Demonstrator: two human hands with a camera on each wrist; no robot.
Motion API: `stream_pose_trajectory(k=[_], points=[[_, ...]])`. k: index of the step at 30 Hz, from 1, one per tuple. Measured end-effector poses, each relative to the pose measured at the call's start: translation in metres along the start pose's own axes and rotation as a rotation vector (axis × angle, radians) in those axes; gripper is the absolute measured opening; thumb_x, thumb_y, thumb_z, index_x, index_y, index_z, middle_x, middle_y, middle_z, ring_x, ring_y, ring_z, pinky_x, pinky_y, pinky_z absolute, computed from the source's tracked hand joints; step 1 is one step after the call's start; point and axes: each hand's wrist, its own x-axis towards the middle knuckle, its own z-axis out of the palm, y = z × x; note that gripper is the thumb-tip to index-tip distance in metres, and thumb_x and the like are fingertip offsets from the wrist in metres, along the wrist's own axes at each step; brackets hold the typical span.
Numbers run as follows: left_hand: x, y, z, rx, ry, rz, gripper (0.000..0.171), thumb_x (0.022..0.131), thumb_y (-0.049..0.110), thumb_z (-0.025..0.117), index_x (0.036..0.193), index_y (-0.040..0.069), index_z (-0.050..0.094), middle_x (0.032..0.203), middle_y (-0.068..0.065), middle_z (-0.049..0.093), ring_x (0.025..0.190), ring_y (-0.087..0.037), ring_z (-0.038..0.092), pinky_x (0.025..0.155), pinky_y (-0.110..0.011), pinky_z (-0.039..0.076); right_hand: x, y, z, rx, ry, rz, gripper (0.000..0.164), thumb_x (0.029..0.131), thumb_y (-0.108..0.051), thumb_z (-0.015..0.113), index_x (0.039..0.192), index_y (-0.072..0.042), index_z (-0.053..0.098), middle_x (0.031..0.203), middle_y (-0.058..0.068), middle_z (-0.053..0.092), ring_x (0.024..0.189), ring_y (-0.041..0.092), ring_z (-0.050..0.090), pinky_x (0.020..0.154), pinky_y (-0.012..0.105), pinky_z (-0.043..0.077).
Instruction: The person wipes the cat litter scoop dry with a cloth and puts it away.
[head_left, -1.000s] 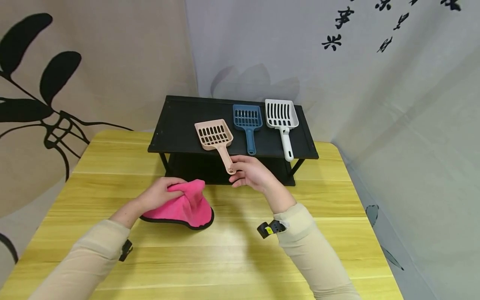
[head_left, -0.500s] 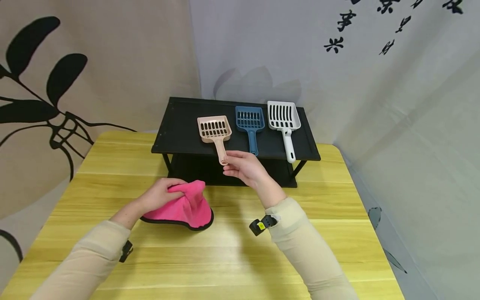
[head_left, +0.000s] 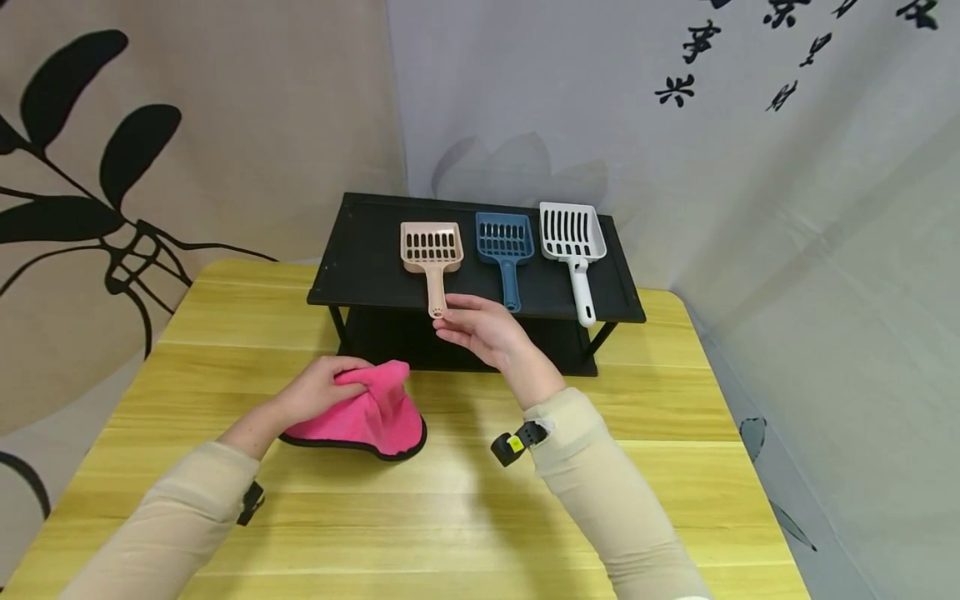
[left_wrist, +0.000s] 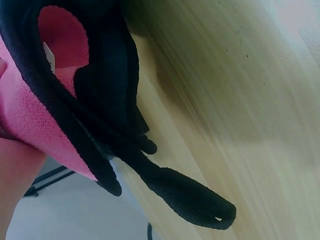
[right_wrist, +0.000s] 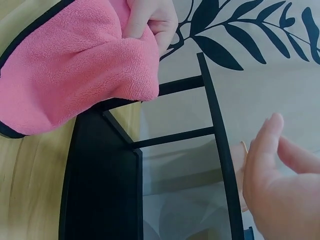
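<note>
My left hand [head_left: 318, 392] grips a pink cloth [head_left: 382, 421] with a black border over the left part of the table. A black loop strap [left_wrist: 195, 200] hangs from the cloth in the left wrist view. With my right hand [head_left: 491, 333] I pinch the handle end of a beige litter scoop [head_left: 435, 283], whose slotted head overlaps the shelf top. To its right lie a blue litter scoop [head_left: 510, 283] and a white one, the white litter scoop [head_left: 582, 296] being larger. In the right wrist view my right hand [right_wrist: 280, 195] hides most of the beige scoop.
The scoops are on a low black two-tier shelf [head_left: 360, 267] at the back of the wooden table [head_left: 420, 525]. Its lower tier [right_wrist: 105, 185] shows in the right wrist view. A printed cloth backdrop [head_left: 300, 108] stands close behind the shelf.
My right hand has moved left and away from me with the beige scoop, which has turned from slanted to nearly straight. My left hand and the pink cloth have stayed in place.
</note>
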Motion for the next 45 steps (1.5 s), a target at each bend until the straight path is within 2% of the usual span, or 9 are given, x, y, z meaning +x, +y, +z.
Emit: stream_pose_trajectory(k=[4, 8, 12, 15, 17, 26, 31, 38, 45], points=[[0.000, 0.001, 0.000, -0.007, -0.009, -0.008, 0.025, 0.088, 0.010, 0.063, 0.113, 0.008, 0.065, 0.106, -0.010, 0.066, 0.086, -0.019, 0.054, 0.075, -0.022, 0.050, 0.001, -0.001, 0.000, 0.041, -0.007, 0.005, 0.041, 0.094, 0.001, 0.049, 0.135, -0.001, 0.046, 0.103, 0.012, 0.058, 0.075, 0.011, 0.064, 0.084, 0.028, 0.054], [-0.001, 0.001, -0.001, -0.002, -0.013, -0.003, 0.025, 0.089, 0.010, 0.062, 0.114, 0.007, 0.065, 0.106, -0.010, 0.066, 0.086, -0.019, 0.054, 0.075, -0.022, 0.050, 0.001, -0.003, 0.001, 0.114, -0.018, 0.006, 0.041, 0.096, 0.000, 0.045, 0.137, 0.000, 0.044, 0.110, 0.013, 0.056, 0.084, 0.013, 0.063, 0.100, 0.036, 0.043], [-0.001, 0.003, -0.002, 0.007, -0.007, 0.006, 0.025, 0.089, 0.011, 0.063, 0.113, 0.007, 0.065, 0.106, -0.010, 0.066, 0.087, -0.019, 0.055, 0.077, -0.021, 0.050, 0.000, -0.005, 0.002, 0.180, -0.045, -0.004, 0.042, 0.097, -0.002, 0.042, 0.139, 0.000, 0.040, 0.130, 0.017, 0.050, 0.110, 0.024, 0.058, 0.106, 0.038, 0.038], [-0.002, 0.005, -0.004, 0.005, -0.004, 0.015, 0.025, 0.089, 0.012, 0.062, 0.114, 0.006, 0.065, 0.108, -0.012, 0.066, 0.089, -0.019, 0.056, 0.078, -0.020, 0.049, -0.001, -0.007, 0.003, 0.211, -0.097, -0.040, 0.045, 0.098, 0.000, 0.038, 0.143, 0.000, 0.033, 0.145, 0.018, 0.037, 0.130, 0.030, 0.045, 0.109, 0.040, 0.034], [-0.003, 0.006, -0.005, 0.001, -0.005, 0.018, 0.026, 0.089, 0.012, 0.062, 0.114, 0.005, 0.065, 0.109, -0.013, 0.066, 0.090, -0.019, 0.056, 0.079, -0.020, 0.049, -0.002, -0.008, 0.004, 0.225, -0.130, -0.063, 0.047, 0.098, 0.001, 0.036, 0.145, 0.000, 0.029, 0.149, 0.017, 0.029, 0.135, 0.031, 0.038, 0.111, 0.041, 0.031], [-0.006, 0.008, -0.006, 0.009, -0.001, 0.010, 0.025, 0.089, 0.011, 0.062, 0.113, 0.006, 0.065, 0.106, -0.012, 0.067, 0.086, -0.018, 0.054, 0.076, -0.021, 0.049, -0.008, -0.007, 0.004, 0.165, -0.223, -0.091, 0.058, 0.098, 0.000, 0.037, 0.150, -0.006, 0.012, 0.153, 0.016, 0.022, 0.140, 0.029, 0.029, 0.114, 0.043, 0.026], [-0.005, 0.004, -0.005, 0.013, -0.003, 0.011, 0.025, 0.089, 0.011, 0.062, 0.113, 0.006, 0.065, 0.106, -0.011, 0.066, 0.085, -0.019, 0.054, 0.075, -0.022, 0.049, -0.009, -0.006, 0.006, 0.137, -0.249, -0.089, 0.061, 0.098, 0.000, 0.037, 0.151, -0.007, 0.008, 0.155, 0.015, 0.019, 0.141, 0.026, 0.026, 0.115, 0.043, 0.025], [-0.010, 0.003, -0.006, 0.025, 0.016, 0.008, 0.023, 0.089, 0.011, 0.062, 0.112, 0.007, 0.066, 0.105, -0.010, 0.066, 0.083, -0.018, 0.053, 0.073, -0.021, 0.048, -0.013, -0.006, 0.007, 0.097, -0.265, -0.107, 0.067, 0.097, 0.000, 0.038, 0.152, -0.013, 0.001, 0.158, 0.009, 0.002, 0.143, 0.024, 0.022, 0.115, 0.043, 0.024], [-0.013, 0.003, -0.006, 0.029, 0.026, -0.006, 0.024, 0.089, 0.012, 0.063, 0.112, 0.007, 0.065, 0.106, -0.011, 0.066, 0.085, -0.017, 0.054, 0.075, -0.022, 0.048, -0.014, -0.005, 0.009, 0.066, -0.284, -0.085, 0.070, 0.098, -0.003, 0.038, 0.151, -0.013, -0.006, 0.158, 0.011, -0.004, 0.144, 0.025, 0.020, 0.115, 0.044, 0.023]])
